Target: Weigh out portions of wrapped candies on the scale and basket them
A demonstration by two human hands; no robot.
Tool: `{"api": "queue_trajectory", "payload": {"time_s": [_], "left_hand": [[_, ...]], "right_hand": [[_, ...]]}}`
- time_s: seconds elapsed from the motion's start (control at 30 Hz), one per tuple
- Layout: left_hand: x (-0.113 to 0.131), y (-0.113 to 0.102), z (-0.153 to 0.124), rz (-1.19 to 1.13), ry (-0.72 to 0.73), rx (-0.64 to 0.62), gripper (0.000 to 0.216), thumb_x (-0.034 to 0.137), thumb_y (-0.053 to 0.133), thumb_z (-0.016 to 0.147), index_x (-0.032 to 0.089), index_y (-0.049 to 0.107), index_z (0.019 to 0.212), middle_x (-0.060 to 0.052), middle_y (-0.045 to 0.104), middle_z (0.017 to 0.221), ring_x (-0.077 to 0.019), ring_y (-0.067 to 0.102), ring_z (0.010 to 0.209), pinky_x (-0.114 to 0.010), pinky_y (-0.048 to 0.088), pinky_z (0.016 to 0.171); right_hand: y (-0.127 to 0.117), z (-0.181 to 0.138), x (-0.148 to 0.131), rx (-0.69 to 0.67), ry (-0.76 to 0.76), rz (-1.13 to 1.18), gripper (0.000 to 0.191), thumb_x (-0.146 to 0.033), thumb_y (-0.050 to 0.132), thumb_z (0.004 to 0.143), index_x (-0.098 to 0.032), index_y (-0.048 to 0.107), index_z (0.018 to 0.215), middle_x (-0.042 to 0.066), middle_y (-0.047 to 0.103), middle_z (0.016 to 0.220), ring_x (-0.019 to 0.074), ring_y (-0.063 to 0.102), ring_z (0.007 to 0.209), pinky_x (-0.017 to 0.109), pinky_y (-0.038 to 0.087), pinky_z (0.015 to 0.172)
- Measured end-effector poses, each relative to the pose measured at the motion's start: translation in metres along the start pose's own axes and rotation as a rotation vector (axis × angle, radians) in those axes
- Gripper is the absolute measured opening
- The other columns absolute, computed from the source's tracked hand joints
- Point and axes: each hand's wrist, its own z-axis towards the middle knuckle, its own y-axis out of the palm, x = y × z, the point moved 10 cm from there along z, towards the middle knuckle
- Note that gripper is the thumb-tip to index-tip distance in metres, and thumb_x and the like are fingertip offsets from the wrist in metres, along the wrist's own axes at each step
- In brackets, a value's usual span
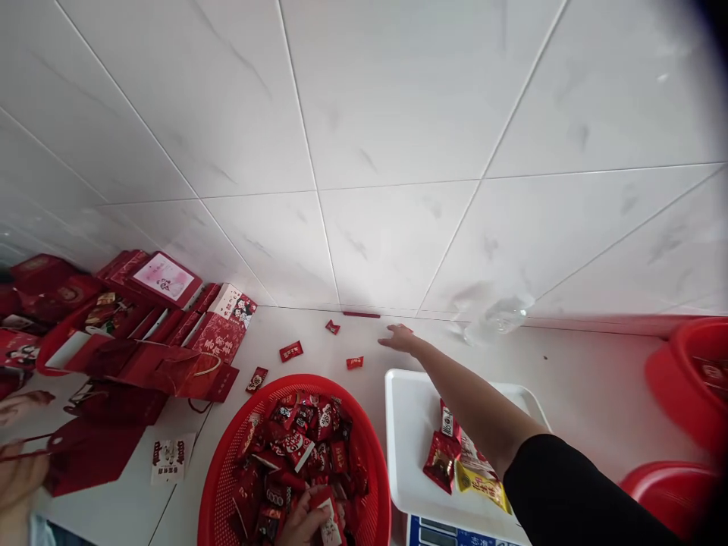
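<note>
My left hand [301,523] is over the round red basket [213,462] at the bottom, its fingers closed around a small red-and-white packet [331,529]. Many red wrapped sweets [299,447] fill this basket. My right hand [399,340] reaches past the white scale tray [406,447] to the counter by the wall, fingers stretched out. A bit of red shows just behind its knuckles, too small to make out. Left of it lies a small red wrapped sweet [355,363]. On the tray are a dark red packet [442,461] and a yellow packet [483,487], partly under my forearm.
At the left, another person's hand [23,470] holds a red paper bag [96,451]. Red gift boxes [221,326] stand behind it. Several loose sweets [291,351] dot the counter. A clear plastic bag [497,318] lies by the wall; red tubs [676,379] are at right.
</note>
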Motion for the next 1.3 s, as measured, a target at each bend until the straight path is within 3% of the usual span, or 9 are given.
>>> {"api": "queue_trajectory", "payload": {"time_s": [0.13,0.23,0.37,0.57,0.8,0.93,1.03,1.17,1.3], "left_hand": [[0.003,0.010,0.007,-0.020,0.014,0.021,0.045,0.022,0.079,0.042,0.019,0.055,0.080,-0.001,0.063,0.061,-0.0131,0.056,0.049,-0.024,0.040,0.053],[0.013,0.023,0.000,-0.039,0.019,-0.025,0.041,0.023,0.078,0.046,0.019,0.054,0.080,-0.001,0.064,0.064,-0.0131,0.057,0.051,-0.024,0.040,0.053],[0.022,0.023,-0.012,-0.068,0.019,-0.014,0.039,0.020,0.075,0.050,0.018,0.053,0.082,-0.001,0.064,0.064,-0.0142,0.059,0.056,-0.025,0.043,0.058],[0.020,0.010,-0.025,-0.086,0.041,0.014,0.037,0.018,0.071,0.055,0.018,0.051,0.086,0.000,0.063,0.062,-0.0140,0.059,0.055,-0.025,0.044,0.056],[0.040,-0.002,-0.050,-0.044,0.114,-0.004,0.036,0.018,0.066,0.062,0.020,0.049,0.093,0.000,0.065,0.074,-0.0132,0.061,0.063,-0.028,0.048,0.063],[0.069,0.004,-0.062,0.037,0.263,-0.019,0.034,0.022,0.064,0.064,0.022,0.049,0.094,0.001,0.064,0.079,-0.0128,0.061,0.068,-0.025,0.047,0.066],[0.090,0.026,-0.084,0.207,0.463,-0.052,0.030,0.031,0.060,0.072,0.024,0.048,0.099,0.001,0.063,0.084,-0.0141,0.060,0.077,-0.026,0.046,0.071],[0.097,0.084,-0.124,0.681,0.752,-0.224,0.026,0.037,0.053,0.078,0.022,0.055,0.100,-0.006,0.061,0.105,-0.0195,0.055,0.100,-0.033,0.043,0.087],[0.131,0.110,-0.128,1.039,0.968,-0.312,0.039,0.037,0.055,0.077,0.023,0.053,0.114,-0.008,0.057,0.115,-0.0201,0.052,0.107,-0.034,0.040,0.093]], "right_hand": [[0.056,0.008,-0.067,-0.131,-0.106,-0.115,0.082,-0.052,0.070,0.058,-0.025,0.042,0.130,0.016,0.028,0.141,0.0362,0.040,0.119,0.044,0.042,0.084],[0.087,0.002,-0.096,-0.178,-0.109,-0.238,0.086,-0.037,0.081,0.048,-0.026,0.046,0.126,0.019,0.019,0.145,0.0459,0.028,0.124,0.053,0.043,0.080],[0.100,-0.012,-0.112,-0.154,-0.108,-0.351,0.073,-0.022,0.076,0.060,-0.015,0.045,0.126,0.026,0.016,0.143,0.0485,0.022,0.126,0.056,0.044,0.077],[0.078,-0.031,-0.123,-0.124,-0.158,-0.353,0.034,-0.031,0.054,0.084,-0.016,0.051,0.115,0.009,0.053,0.118,0.0203,0.055,0.100,0.041,0.048,0.082],[0.008,-0.096,-0.148,0.030,-0.329,-0.141,0.025,-0.027,0.041,0.089,-0.015,0.056,0.105,0.012,0.053,0.115,0.0159,0.058,0.092,0.025,0.047,0.076],[0.024,-0.184,-0.167,-0.041,-0.569,0.157,0.025,-0.030,0.054,0.080,-0.021,0.059,0.103,0.006,0.055,0.116,0.0159,0.058,0.094,0.026,0.047,0.080],[0.051,-0.247,-0.170,-0.036,-0.669,0.497,0.045,-0.036,0.062,0.074,-0.025,0.053,0.117,0.007,0.047,0.129,0.0228,0.044,0.117,0.037,0.036,0.097],[0.119,-0.287,-0.154,-0.403,-0.384,1.150,0.054,-0.053,0.051,0.078,-0.027,0.043,0.124,0.005,0.060,0.104,0.0190,0.058,0.093,0.035,0.048,0.078],[0.119,-0.299,-0.114,-0.344,-0.103,1.472,0.045,-0.052,0.058,0.074,-0.026,0.054,0.110,0.001,0.062,0.088,0.0127,0.058,0.073,0.025,0.047,0.063]]}}
